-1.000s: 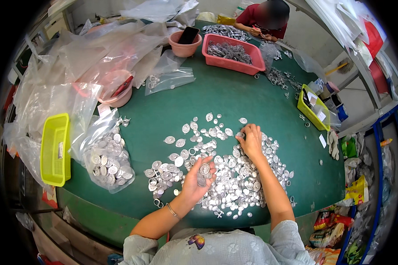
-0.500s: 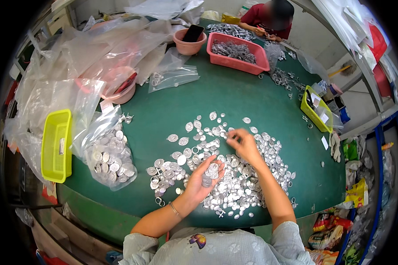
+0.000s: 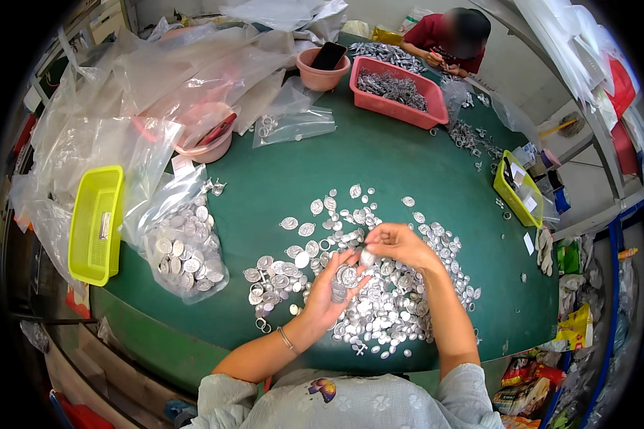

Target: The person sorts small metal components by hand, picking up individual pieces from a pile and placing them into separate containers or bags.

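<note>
right hand [image 3: 402,247], medal [image 3: 367,258] in pinch, now closer to left hand [image 3: 326,294], itself cupped around several medals [image 3: 348,277]

So it's just one head-worn fisheye, upright, looking down and forward, fairly close above the hands [image 3: 323,297] and out across the table [image 3: 279,179]. Rim bends into black, so edges are kinda hard to read.

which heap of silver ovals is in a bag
The left heap, inside a clear plastic bag; the larger middle heap lies loose on the green table.
</note>
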Tool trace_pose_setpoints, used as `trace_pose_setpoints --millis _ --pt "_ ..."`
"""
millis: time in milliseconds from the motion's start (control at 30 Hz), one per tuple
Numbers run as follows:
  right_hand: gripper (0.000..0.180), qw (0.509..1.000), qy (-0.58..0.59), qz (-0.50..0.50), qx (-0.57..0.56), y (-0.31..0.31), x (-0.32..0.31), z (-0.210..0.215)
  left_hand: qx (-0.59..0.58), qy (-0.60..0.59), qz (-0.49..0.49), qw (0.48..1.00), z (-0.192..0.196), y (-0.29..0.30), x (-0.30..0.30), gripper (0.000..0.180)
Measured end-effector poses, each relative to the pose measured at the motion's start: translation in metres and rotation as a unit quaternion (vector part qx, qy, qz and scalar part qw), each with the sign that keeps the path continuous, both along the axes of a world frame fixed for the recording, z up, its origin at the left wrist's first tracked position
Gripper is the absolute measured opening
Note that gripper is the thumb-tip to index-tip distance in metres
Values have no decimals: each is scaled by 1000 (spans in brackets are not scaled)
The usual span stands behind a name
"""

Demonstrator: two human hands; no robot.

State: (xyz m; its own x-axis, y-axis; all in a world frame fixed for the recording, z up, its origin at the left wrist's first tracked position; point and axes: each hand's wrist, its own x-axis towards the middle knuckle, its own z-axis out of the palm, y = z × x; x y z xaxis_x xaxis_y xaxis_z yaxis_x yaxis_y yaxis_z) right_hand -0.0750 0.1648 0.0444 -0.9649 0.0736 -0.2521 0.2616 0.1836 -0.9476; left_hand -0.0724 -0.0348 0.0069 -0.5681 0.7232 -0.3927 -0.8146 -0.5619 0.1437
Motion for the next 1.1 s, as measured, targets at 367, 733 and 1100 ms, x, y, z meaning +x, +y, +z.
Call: trace_pose_setpoints --millis 367,733,1100 --pt "28 856 168 -16 488 4 -31 -43 -38 25 -40 998 4 -4 -1 38" --pt "28 876 142 -28 460 6 -50 -39 -50 27 -27 998 4 -1 1 43" --pt "26 954 135 22 268 1 -62 -22 -28 14 45 998 -2 -3 -5 38"
